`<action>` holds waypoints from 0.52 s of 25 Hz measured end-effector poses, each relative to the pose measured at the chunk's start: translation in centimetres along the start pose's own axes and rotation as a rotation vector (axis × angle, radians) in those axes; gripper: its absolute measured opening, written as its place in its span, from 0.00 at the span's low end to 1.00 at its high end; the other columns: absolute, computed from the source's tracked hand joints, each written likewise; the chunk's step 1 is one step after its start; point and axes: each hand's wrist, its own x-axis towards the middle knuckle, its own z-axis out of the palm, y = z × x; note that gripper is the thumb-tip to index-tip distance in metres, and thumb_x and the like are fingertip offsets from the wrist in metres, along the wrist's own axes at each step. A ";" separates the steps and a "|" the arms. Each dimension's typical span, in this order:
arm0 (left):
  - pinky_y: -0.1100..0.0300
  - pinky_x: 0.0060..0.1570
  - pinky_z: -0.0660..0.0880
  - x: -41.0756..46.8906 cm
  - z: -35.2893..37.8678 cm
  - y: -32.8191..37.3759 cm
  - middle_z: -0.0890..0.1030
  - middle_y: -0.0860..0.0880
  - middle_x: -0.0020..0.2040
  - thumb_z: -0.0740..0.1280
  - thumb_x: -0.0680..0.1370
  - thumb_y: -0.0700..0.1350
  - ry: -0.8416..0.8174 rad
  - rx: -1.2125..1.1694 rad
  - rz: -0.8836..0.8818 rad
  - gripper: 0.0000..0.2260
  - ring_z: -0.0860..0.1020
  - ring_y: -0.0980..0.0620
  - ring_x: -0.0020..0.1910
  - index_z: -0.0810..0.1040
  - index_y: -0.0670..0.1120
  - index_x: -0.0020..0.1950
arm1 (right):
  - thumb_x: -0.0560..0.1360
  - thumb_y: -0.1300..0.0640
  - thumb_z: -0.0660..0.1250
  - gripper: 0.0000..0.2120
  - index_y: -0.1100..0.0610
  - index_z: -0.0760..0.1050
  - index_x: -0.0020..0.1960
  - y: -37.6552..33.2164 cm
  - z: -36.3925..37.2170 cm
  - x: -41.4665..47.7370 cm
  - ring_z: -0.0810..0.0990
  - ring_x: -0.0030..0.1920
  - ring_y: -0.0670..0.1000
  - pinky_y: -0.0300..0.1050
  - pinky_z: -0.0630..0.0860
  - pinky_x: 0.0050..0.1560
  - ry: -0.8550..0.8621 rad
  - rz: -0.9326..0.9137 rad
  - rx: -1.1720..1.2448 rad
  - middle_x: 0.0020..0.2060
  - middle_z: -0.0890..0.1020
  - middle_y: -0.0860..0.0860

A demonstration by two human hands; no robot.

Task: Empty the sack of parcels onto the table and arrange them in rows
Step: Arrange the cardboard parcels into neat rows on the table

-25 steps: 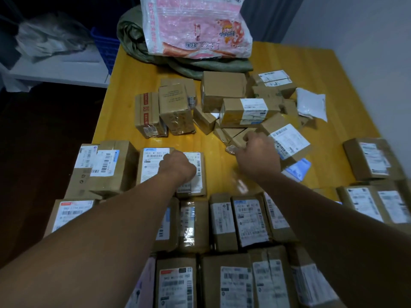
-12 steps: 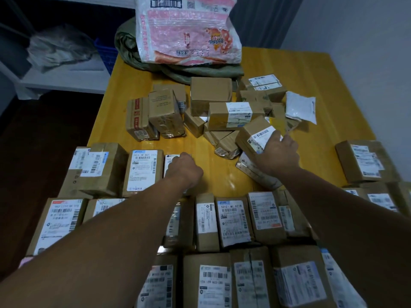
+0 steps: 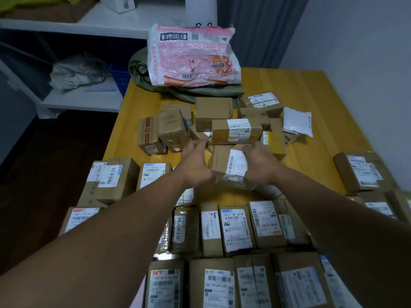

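Both hands meet at one brown parcel [image 3: 229,165], which is held tilted over the table [image 3: 311,96] between the loose far pile [image 3: 235,130] and the near rows [image 3: 235,225]. The right hand [image 3: 260,167] grasps its right end. The left hand [image 3: 195,167] spreads blurred fingers at its left edge, and I cannot tell whether it holds. The green sack [image 3: 142,74] lies slumped at the far end. A one-sided hold could let the parcel tip and knock the row below it crooked.

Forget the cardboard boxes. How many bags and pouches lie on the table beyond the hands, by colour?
Pink printed sack: 1
Green sack: 1
White pouch: 1
Total: 3
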 end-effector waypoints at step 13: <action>0.45 0.57 0.77 -2.4 2.5 -3.8 0.74 0.47 0.61 0.79 0.58 0.61 0.151 -0.094 -0.298 0.41 0.74 0.46 0.60 0.69 0.45 0.64 | 0.77 0.55 0.70 0.25 0.59 0.64 0.69 -5.8 1.8 -0.4 0.76 0.61 0.61 0.53 0.78 0.51 0.132 0.278 0.561 0.65 0.74 0.60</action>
